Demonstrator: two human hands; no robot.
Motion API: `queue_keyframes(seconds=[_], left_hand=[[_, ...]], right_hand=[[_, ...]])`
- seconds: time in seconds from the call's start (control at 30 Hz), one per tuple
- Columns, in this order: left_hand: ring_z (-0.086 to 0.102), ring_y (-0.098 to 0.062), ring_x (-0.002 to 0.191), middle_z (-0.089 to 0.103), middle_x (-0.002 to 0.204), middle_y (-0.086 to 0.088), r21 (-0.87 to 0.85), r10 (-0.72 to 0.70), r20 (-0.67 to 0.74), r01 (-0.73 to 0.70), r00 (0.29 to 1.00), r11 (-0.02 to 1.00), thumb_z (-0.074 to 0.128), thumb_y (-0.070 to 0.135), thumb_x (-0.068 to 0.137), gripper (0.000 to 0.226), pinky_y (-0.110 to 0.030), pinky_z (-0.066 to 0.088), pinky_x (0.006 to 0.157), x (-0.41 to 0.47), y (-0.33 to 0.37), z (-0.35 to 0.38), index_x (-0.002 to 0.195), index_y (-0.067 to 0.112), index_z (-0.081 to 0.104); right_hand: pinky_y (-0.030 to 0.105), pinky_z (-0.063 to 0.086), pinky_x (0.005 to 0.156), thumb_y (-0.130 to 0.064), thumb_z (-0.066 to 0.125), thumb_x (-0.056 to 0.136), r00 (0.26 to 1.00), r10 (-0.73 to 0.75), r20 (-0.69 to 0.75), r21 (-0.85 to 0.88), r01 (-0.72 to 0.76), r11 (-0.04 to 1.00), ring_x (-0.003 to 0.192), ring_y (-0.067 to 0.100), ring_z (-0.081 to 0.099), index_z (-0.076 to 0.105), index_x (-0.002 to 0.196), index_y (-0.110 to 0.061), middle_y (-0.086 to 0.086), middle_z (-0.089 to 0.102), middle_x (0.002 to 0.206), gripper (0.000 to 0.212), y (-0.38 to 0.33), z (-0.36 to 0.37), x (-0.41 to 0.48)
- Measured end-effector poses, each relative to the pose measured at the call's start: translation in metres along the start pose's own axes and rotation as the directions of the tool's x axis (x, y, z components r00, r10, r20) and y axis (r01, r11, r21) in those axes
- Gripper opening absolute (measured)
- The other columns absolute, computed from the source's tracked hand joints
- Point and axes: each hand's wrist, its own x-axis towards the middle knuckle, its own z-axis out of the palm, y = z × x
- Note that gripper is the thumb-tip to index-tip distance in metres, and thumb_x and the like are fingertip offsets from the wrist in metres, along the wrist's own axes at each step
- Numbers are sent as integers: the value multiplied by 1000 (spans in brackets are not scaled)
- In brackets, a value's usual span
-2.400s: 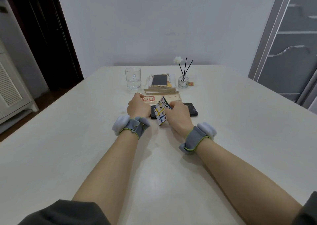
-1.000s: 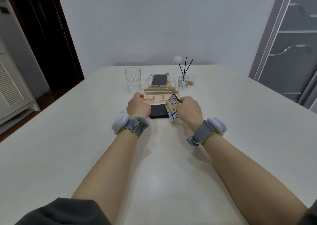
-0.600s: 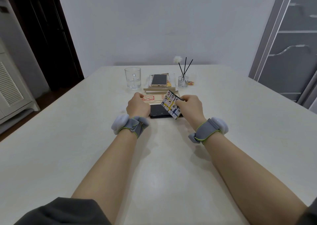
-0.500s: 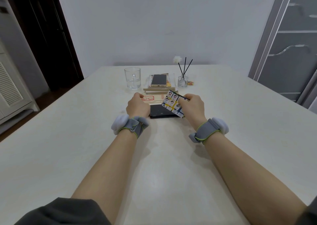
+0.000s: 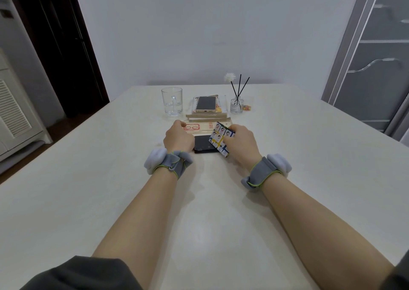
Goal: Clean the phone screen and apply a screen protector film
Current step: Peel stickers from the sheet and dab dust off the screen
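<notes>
black phone is met by left hand, grip unseen; printed card, pinched in right hand, should be swept flat across it.

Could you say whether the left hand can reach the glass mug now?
Probably yes: the left hand sits short of the glass mug, with bare table between, though it appears to hold the dark phone.

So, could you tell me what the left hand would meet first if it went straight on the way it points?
Probably the flat packet with red print, lying just past the left hand; the glass mug stands farther on. Depth is unclear.
</notes>
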Motion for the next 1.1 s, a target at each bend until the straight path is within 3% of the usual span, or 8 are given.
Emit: queue_keyframes(seconds=[0.13, 0.27, 0.33, 0.43, 0.53, 0.7, 1.0, 1.1], left_hand=[[54, -30, 116, 61, 125, -10, -1, 5, -1, -5, 1000, 1000, 42, 2, 87, 42, -34, 42, 94, 0, 0, 0, 126, 16, 50], [53, -29, 118, 61, 125, -9, 2, 8, -10, -8, 1000, 1000, 42, 2, 87, 43, -34, 41, 95, -1, 0, 0, 126, 16, 51], [52, -29, 120, 61, 126, -9, 8, 13, -16, -13, 1000, 1000, 42, 1, 86, 43, -34, 40, 96, -1, 0, 1, 126, 15, 51], [52, -29, 119, 60, 126, -9, 11, 17, -14, -17, 1000, 1000, 42, 1, 86, 43, -33, 40, 95, -1, -1, 0, 126, 15, 51], [52, -29, 120, 61, 125, -9, 13, 18, -10, -18, 1000, 1000, 42, 2, 86, 43, -34, 40, 96, -1, 0, 0, 127, 15, 51], [52, -29, 120, 60, 126, -9, 16, 17, -12, -17, 1000, 1000, 43, 3, 87, 42, -33, 40, 96, -1, 0, 0, 127, 16, 51], [52, -29, 119, 61, 125, -10, 20, 19, -13, -19, 1000, 1000, 43, 3, 88, 42, -34, 41, 96, -1, 0, 0, 127, 15, 51], [53, -29, 119, 61, 125, -10, 14, 17, -12, -17, 1000, 1000, 43, 3, 87, 42, -34, 41, 96, 0, 0, 0, 127, 15, 51]], right_hand=[[40, 55, 80, -8, 47, 86, 998, 60, -6, -14, -60, 998, 96, 32, 63, 61, 105, -9, 13, 66, 110, 23, 4, -2, 0], [32, 51, 63, -10, 48, 88, 998, -6, 56, -15, 7, 1000, 87, 28, 61, 60, 97, -9, 13, 67, 105, 15, -3, 7, -5], [39, 54, 70, -11, 48, 89, 997, -34, 73, 1, 34, 999, 91, 30, 62, 61, 98, -8, 13, 67, 106, 16, -5, 10, -6], [36, 52, 67, -9, 48, 87, 999, -3, 39, 29, 2, 1000, 87, 30, 62, 62, 96, -8, 13, 68, 102, 17, -4, 5, -5], [41, 56, 76, -7, 47, 84, 999, 32, 10, 36, -32, 999, 90, 31, 64, 63, 99, -7, 13, 68, 102, 21, 0, 0, -4], [38, 55, 72, -7, 51, 84, 997, 6, 71, 104, -13, 994, 86, 29, 66, 66, 97, -11, 8, 67, 91, 20, -3, 2, -6], [47, 58, 77, -7, 55, 80, 995, 16, 102, 171, -34, 985, 85, 33, 69, 69, 92, -10, 14, 72, 94, 19, 3, -4, -4], [47, 58, 77, -7, 54, 80, 998, 27, 53, 179, -36, 983, 86, 34, 68, 69, 92, -8, 15, 72, 93, 19, 3, -4, -3]])
